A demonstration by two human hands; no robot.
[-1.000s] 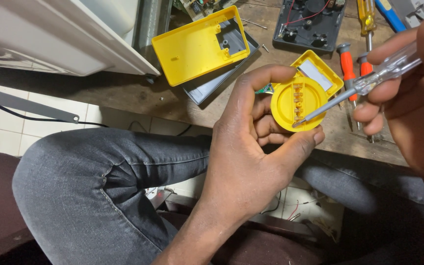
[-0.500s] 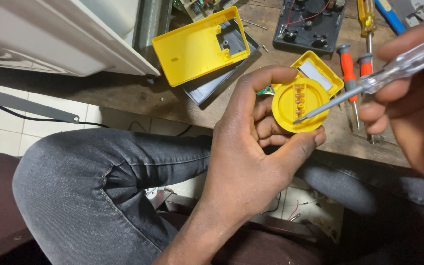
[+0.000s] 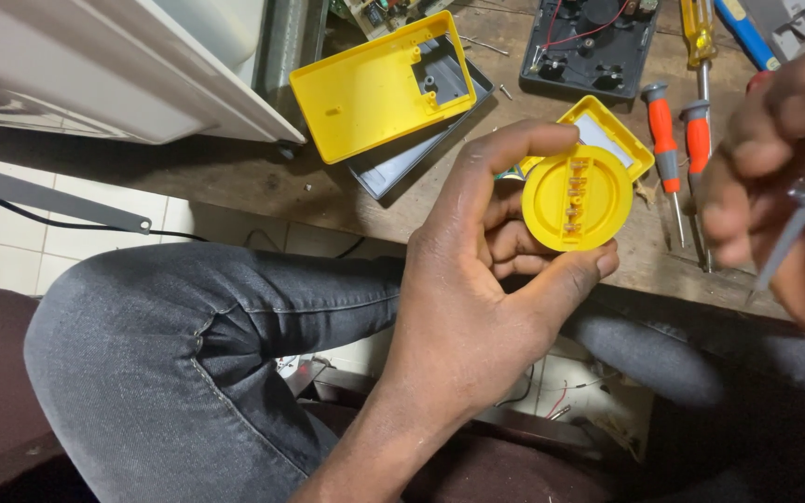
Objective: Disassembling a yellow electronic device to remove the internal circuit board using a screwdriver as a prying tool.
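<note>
Resting in left hand [image 3: 477, 279]: yellow round disc [image 3: 577, 197]

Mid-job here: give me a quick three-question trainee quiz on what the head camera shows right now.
1. True or false: the left hand pinches the round yellow disc between thumb and forefinger.
2. What does the right hand hold? A) a clear-handled screwdriver B) pliers C) a hammer
3. Fill in: two orange-handled screwdrivers lie on the wooden ____.

Key: 1 true; 2 A; 3 bench.
</note>
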